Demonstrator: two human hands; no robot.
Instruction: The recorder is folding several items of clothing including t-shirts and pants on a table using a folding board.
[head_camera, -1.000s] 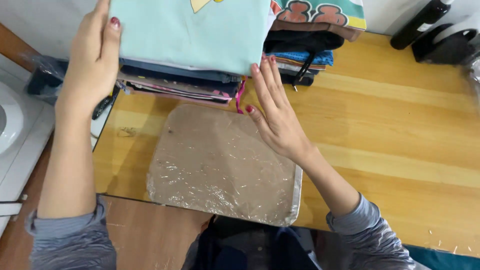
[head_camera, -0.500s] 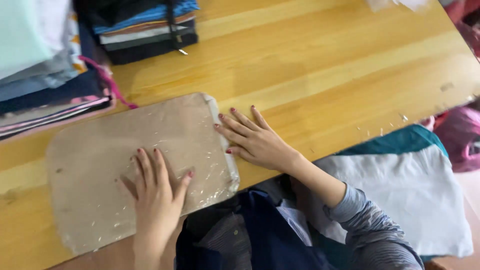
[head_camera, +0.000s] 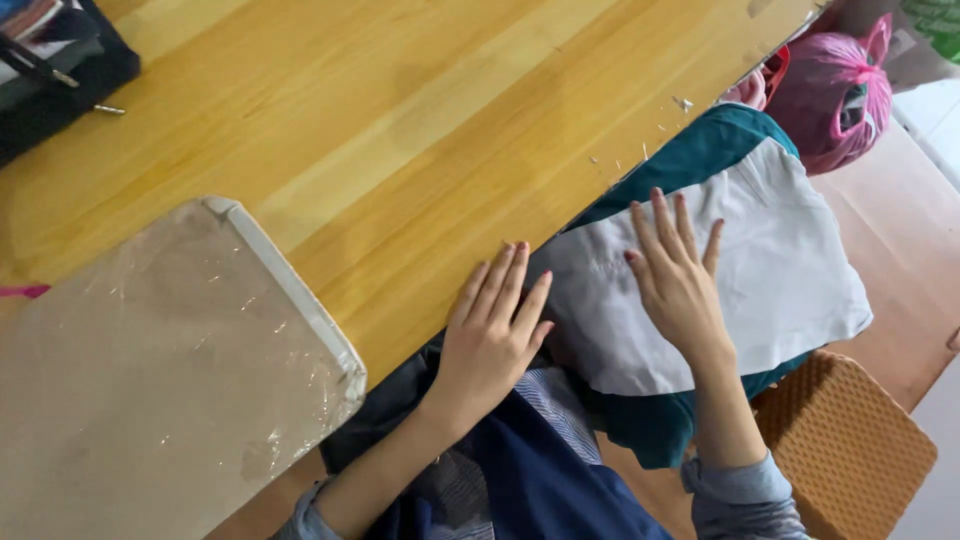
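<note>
Under and beyond both hands: wooden table (head_camera: 400, 130), light yellow-brown, its near edge running slantwise just under the left hand's fingertips.

Well to the left of the left hand: flat board (head_camera: 150, 370), rectangular with a rounded corner, wrapped in clear film, lying on the table and reaching over its near edge.

Beneath the right hand: white garment (head_camera: 790, 270), laid flat, resting on a teal garment (head_camera: 720, 140) that shows around its far and near edges; the pile lies off the table, just beside its edge.

Below the left hand, toward the person: dark blue cloth (head_camera: 560, 480) with a striped part.

Near the right forearm, to its right: woven brown seat (head_camera: 850, 440).

Well beyond the right hand: pink bag (head_camera: 830, 80) on the floor.

Far beyond the left hand, at the table's far corner: black case (head_camera: 60, 75), partly out of view.

Left hand (head_camera: 490, 340): fingers spread, palm down at the table edge, touching the white garment's near corner.

Right hand (head_camera: 675, 280): fingers spread, palm pressed flat on the white garment.
</note>
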